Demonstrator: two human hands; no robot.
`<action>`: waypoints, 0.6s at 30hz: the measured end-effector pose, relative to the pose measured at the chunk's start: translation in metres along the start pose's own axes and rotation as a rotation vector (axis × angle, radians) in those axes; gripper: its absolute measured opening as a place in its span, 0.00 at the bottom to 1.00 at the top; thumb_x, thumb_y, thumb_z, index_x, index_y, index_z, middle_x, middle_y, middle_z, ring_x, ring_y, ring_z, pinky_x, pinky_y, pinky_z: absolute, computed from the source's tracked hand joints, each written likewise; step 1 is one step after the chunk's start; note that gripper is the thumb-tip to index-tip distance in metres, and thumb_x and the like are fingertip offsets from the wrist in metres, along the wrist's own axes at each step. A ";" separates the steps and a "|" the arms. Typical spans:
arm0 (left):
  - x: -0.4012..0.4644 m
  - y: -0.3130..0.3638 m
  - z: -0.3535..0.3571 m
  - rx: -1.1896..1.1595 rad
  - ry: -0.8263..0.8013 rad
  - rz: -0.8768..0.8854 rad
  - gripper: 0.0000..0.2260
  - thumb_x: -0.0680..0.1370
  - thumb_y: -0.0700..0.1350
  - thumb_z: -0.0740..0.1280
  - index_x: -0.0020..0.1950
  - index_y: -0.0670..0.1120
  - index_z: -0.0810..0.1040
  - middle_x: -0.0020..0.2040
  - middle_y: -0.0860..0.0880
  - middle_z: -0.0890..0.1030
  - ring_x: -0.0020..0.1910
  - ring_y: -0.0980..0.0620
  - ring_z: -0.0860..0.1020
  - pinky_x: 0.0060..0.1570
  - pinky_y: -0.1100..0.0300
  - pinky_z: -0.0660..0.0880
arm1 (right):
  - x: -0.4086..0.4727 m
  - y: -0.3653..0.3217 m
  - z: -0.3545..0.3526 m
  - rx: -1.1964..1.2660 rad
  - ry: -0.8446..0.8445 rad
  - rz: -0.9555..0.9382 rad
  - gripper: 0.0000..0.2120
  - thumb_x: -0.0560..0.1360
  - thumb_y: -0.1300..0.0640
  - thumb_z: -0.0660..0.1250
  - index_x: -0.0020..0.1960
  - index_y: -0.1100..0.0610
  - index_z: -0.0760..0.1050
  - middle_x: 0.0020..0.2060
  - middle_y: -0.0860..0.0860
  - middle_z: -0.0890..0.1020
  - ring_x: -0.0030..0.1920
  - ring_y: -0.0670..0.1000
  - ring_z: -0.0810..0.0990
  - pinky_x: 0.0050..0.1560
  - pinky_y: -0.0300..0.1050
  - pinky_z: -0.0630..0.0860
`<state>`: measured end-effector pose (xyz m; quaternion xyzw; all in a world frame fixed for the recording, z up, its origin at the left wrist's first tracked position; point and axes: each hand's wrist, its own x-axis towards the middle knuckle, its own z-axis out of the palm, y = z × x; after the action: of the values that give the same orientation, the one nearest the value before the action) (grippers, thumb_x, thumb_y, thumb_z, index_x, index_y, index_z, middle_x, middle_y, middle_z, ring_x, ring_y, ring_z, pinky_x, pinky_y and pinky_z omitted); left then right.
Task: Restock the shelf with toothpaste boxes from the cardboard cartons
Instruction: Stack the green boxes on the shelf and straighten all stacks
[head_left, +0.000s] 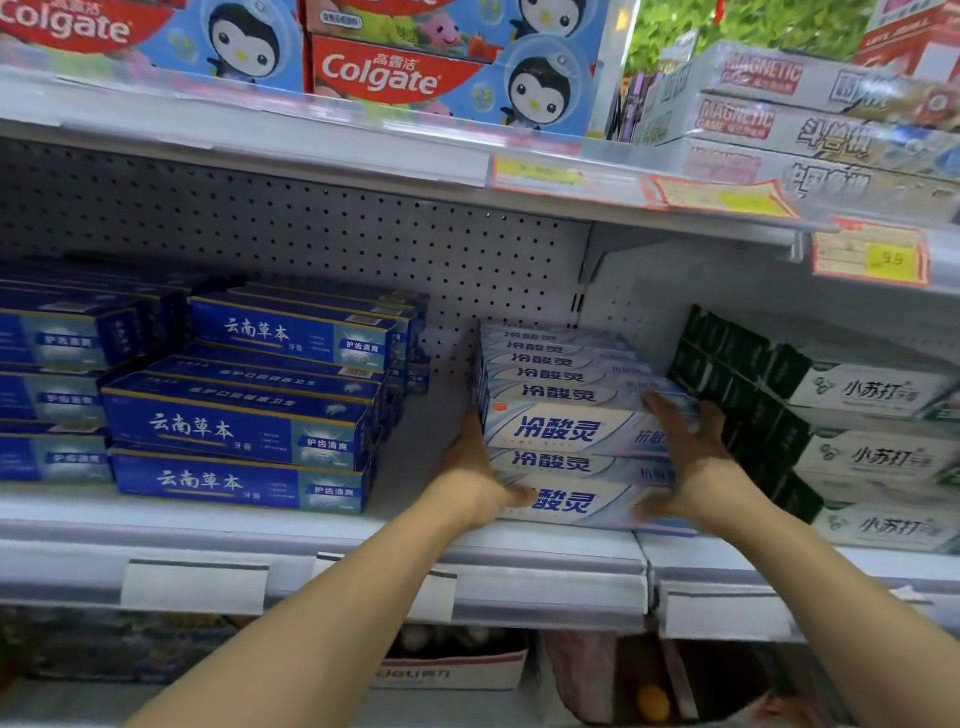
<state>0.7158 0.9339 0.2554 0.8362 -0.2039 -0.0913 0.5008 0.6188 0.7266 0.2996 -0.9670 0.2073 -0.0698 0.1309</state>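
A stack of white-and-blue toothpaste boxes (566, 431) sits on the middle shelf (545, 551), right of centre in the frame, its lowest front box reaching the shelf's front lip. The left hand (478, 478) presses flat against the stack's left end, fingers straight, thumb across the bottom box. The right hand (685, 462) lies over the stack's right end with fingers spread, fingertips on an upper box and thumb on the lowest; neither hand is curled round a box.

Likely risk: the boxes are held only by pressure from both sides, so uneven squeezing could skew the upper rows or nudge the bottom box over the lip.

Room: a bare gap of shelf lies left of the stack, before the dark blue boxes (239, 431). On the right, green-and-white boxes (852, 457) sit just beside the stack, crowding the right hand. The upper shelf (311, 150) leaves open height above.
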 end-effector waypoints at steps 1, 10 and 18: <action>0.003 -0.001 0.001 0.010 0.007 -0.005 0.41 0.65 0.44 0.79 0.69 0.51 0.56 0.61 0.49 0.76 0.58 0.49 0.76 0.59 0.55 0.74 | 0.003 -0.001 0.000 0.017 -0.001 -0.003 0.59 0.62 0.57 0.80 0.76 0.42 0.40 0.73 0.57 0.32 0.75 0.62 0.54 0.71 0.51 0.63; 0.014 -0.003 0.003 0.077 0.023 -0.016 0.48 0.61 0.52 0.80 0.72 0.54 0.54 0.65 0.50 0.74 0.61 0.47 0.75 0.61 0.49 0.74 | 0.009 0.006 0.004 0.078 0.054 0.114 0.65 0.60 0.52 0.81 0.75 0.49 0.33 0.74 0.60 0.39 0.73 0.63 0.57 0.68 0.50 0.64; 0.018 -0.002 0.001 0.076 -0.005 -0.030 0.48 0.63 0.47 0.80 0.74 0.52 0.54 0.63 0.51 0.75 0.60 0.49 0.76 0.62 0.51 0.73 | 0.018 0.012 0.012 0.169 0.025 0.112 0.66 0.62 0.55 0.80 0.73 0.51 0.26 0.74 0.59 0.57 0.69 0.61 0.67 0.65 0.52 0.69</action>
<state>0.7323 0.9263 0.2542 0.8573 -0.1960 -0.0931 0.4668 0.6324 0.7113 0.2861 -0.9385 0.2558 -0.0914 0.2132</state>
